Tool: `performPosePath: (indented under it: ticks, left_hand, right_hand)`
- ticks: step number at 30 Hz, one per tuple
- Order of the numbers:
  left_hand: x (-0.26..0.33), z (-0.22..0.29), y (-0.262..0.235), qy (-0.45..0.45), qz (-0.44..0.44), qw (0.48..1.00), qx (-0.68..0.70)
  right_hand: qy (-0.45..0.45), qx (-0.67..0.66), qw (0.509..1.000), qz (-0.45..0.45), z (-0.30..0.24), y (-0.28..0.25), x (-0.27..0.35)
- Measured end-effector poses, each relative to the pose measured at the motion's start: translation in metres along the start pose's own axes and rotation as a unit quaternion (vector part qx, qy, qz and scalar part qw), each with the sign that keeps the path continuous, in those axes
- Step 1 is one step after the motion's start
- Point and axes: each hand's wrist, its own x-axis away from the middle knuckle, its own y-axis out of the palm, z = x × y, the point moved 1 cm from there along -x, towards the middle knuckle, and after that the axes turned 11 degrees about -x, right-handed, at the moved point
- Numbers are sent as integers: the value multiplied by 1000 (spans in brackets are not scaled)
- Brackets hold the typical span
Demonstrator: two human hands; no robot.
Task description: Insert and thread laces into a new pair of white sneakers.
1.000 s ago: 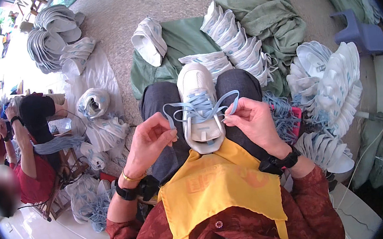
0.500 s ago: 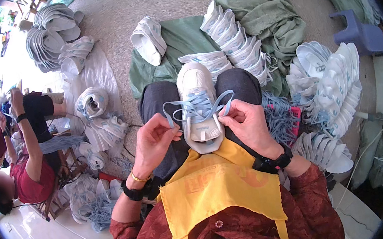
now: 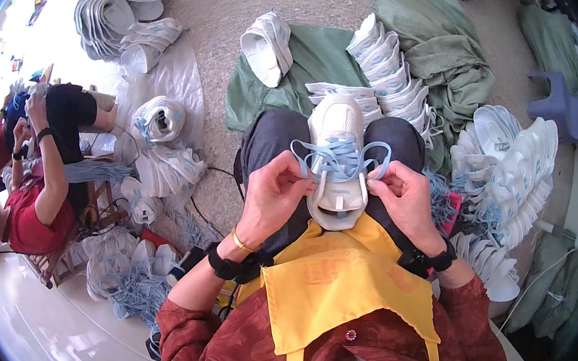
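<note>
A white sneaker (image 3: 335,113) rests between my knees, its toe pointing away and its heel toward me. Light blue shoelaces (image 3: 336,156) criss-cross over its tongue, and their ends loop out on both sides. My left hand (image 3: 273,196) is closed, pinching the left lace end between thumb and fingertips beside the shoe collar. On the other side my right hand (image 3: 405,195) pinches the right lace end, thumb close to the collar. A yellow apron (image 3: 349,283) covers my lap just below the heel.
Nested white shoe uppers (image 3: 390,71) lie on green cloth (image 3: 325,57) ahead. More uppers (image 3: 506,172) and a purple stool (image 3: 559,106) stand right. Bundled blue laces (image 3: 136,299) lie at left, near a seated co-worker in a red shirt (image 3: 42,213); another person sits beyond.
The whole view has shifted, so the shoe and my hands appear farther right. My left fingers are nearer the shoe's collar. Both hands still pinch the lace ends.
</note>
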Motion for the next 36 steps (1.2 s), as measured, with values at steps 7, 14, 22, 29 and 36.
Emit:
performPosePath:
  ticks: [7, 14, 22, 29, 36]
  left_hand:
    - [0, 2, 3, 44, 27, 993, -105]
    - [1, 16, 12, 167, 84, 960, -211]
    - [3, 16, 11, 138, 94, 962, -215]
    - [4, 12, 19, 210, 102, 928, -290]
    - [12, 29, 16, 202, 64, 936, -282]
  right_hand:
    - [-7, 2, 1000, -3, 2, 1, 1]
    - [-13, -18, 1000, -2, 2, 0, 2]
    - [-11, -5, 1000, 22, 0, 5, 1]
    - [-128, 145, 981, 19, -11, 12, 2]
    - [-64, 67, 995, 41, -5, -5, 9]
